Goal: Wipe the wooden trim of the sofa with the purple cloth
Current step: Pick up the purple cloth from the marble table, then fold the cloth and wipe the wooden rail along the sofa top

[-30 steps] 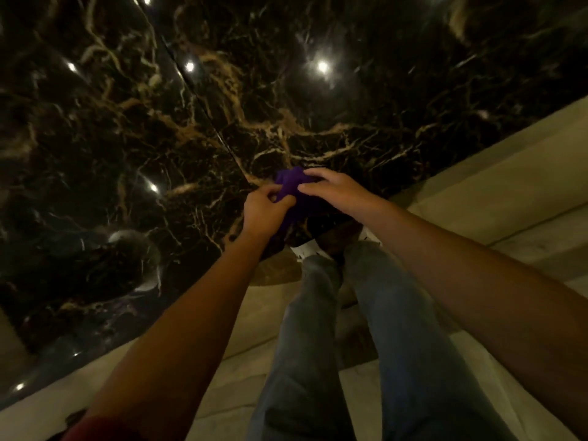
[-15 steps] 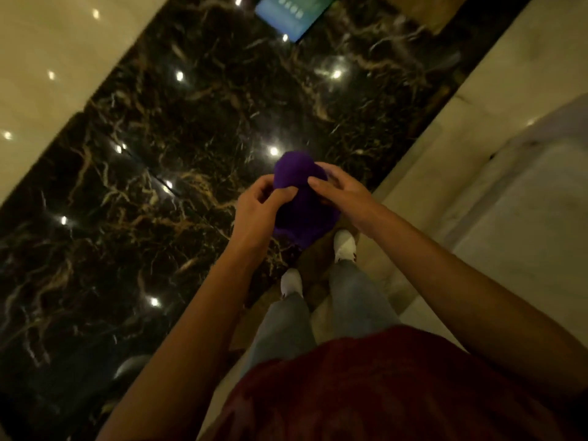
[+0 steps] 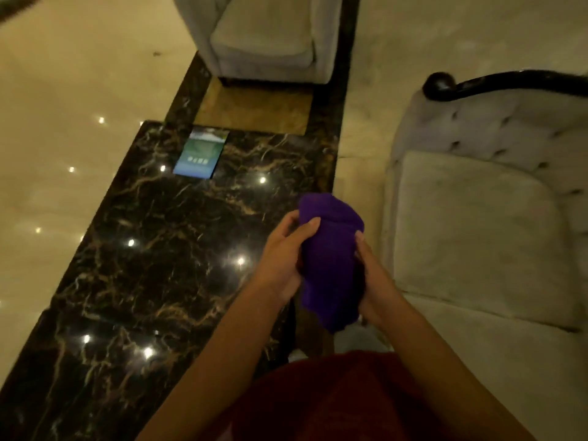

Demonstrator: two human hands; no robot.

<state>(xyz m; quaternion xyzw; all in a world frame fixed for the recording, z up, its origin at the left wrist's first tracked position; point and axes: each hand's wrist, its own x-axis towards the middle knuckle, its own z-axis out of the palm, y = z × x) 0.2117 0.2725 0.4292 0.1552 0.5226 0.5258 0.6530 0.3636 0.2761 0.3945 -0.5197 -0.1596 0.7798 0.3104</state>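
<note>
The purple cloth is bunched up and held in front of me between both hands. My left hand grips its left side with the thumb over the top. My right hand holds its right side from below. A pale tufted sofa stands at the right, an arm's length from the cloth. Its dark, glossy wooden trim curls along the top of the backrest, ending in a round scroll. Neither hand touches the sofa or the trim.
A dark veined marble strip runs across the cream floor, reflecting ceiling lights and a lit screen. A grey armchair stands at the far end. My red shirt fills the bottom of the view.
My view has swung up and right, bringing the sofa, its trim and the armchair into sight. Both hands keep working the cloth, which now hangs longer between them.
</note>
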